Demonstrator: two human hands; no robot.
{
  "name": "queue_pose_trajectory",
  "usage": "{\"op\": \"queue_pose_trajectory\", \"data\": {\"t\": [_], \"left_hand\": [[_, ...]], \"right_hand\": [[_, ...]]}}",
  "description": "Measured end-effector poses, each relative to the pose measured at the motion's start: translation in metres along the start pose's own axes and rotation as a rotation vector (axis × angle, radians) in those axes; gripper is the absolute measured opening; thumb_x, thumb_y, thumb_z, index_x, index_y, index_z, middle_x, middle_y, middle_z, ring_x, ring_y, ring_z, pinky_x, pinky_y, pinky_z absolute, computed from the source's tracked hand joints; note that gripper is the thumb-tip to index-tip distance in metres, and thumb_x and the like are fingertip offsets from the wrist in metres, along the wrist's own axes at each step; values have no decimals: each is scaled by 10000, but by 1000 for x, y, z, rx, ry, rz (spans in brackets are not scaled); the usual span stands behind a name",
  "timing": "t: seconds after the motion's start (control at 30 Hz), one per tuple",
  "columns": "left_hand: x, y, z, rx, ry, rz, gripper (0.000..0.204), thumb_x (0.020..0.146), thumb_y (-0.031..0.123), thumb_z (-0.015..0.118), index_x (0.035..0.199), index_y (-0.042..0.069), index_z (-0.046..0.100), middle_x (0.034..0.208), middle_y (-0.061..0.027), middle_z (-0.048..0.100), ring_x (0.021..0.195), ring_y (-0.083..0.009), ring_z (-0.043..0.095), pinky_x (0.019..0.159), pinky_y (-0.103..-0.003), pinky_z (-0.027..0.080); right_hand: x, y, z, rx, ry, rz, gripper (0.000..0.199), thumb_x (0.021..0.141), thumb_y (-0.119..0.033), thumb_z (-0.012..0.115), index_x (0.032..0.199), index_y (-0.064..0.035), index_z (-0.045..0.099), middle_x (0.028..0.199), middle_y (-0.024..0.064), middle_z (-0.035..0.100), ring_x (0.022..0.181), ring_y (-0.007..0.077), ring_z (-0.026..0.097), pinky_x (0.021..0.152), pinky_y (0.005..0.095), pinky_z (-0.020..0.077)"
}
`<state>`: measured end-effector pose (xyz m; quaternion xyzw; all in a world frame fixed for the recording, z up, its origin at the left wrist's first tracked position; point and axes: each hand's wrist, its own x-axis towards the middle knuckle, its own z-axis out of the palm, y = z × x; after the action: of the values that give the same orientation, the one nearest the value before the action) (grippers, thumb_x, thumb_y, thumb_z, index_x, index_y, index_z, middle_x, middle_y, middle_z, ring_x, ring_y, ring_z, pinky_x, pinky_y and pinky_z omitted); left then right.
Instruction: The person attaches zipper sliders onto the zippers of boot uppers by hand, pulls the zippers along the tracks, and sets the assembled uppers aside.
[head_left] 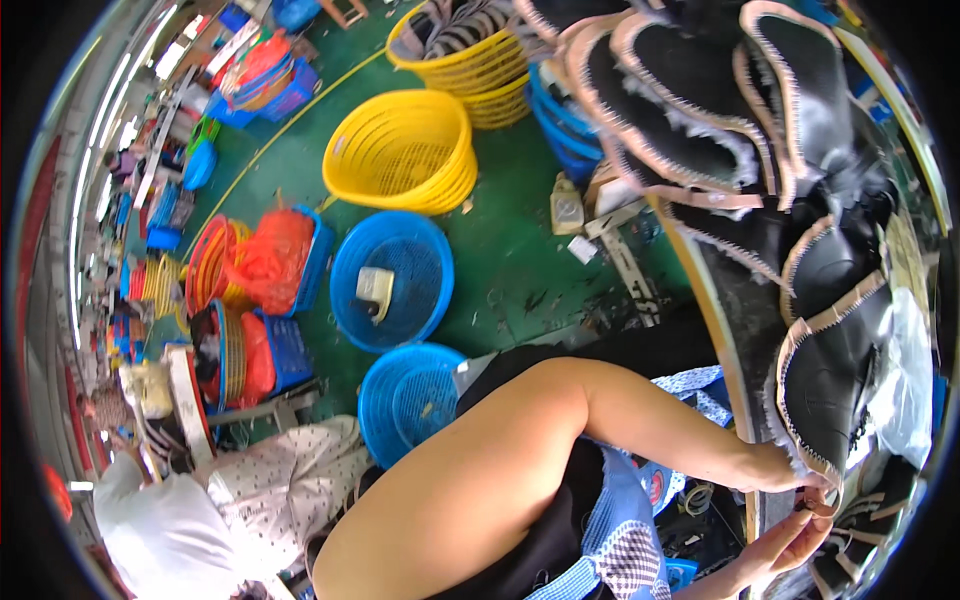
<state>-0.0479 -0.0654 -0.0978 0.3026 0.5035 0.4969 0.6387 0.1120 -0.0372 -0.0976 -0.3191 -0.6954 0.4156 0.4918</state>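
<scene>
Black shoe uppers point(700, 60) with beige stitched edges and pale fleece lining lie piled along the bench at the right. The nearest shoe upper point(825, 375) has its lower tip between my hands. My left hand point(783, 470) reaches in from a bent elbow and is closed, pinching the beige edge at that tip. Just below it, my right hand point(795, 540) is also closed, its thumb and fingers pressed together at the same edge. The two hands almost touch. What lies right between the fingertips is too small to make out.
Blue baskets point(447, 300) and yellow baskets point(345, 180) stand on the green floor to the left. Another person point(165, 530) in a pale top sits at the lower left. A clear plastic bag point(903, 385) lies beside the uppers. The bench edge point(722, 330) runs beside my left forearm.
</scene>
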Motion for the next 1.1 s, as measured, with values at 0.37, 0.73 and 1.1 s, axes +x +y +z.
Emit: {"op": "queue_pose_trajectory", "data": {"t": [0.37,0.73,1.1], "left_hand": [[123,44,2,-93,-424,18,338,961,252,626,1262,98,600,1164,-3,629,946,-87,580,862,-257,490],[170,44,84,31,-460,69,266,895,106,696,1158,79,670,1084,-27,689,902,-96,637,736,-243,545],[176,33,77,-111,-483,90,233,888,58,691,1121,58,688,1021,-55,707,834,-122,669,682,-237,568]], "right_hand": [[80,28,-65,370,167,367,83,950,-49,592,1013,4,593,817,60,654,732,131,659,700,249,534],[84,57,-126,-249,266,-60,116,829,50,673,928,20,621,879,120,618,755,185,628,665,267,513],[89,56,-125,-362,146,-98,117,804,62,670,900,20,618,911,117,621,840,221,626,774,306,485]]}}
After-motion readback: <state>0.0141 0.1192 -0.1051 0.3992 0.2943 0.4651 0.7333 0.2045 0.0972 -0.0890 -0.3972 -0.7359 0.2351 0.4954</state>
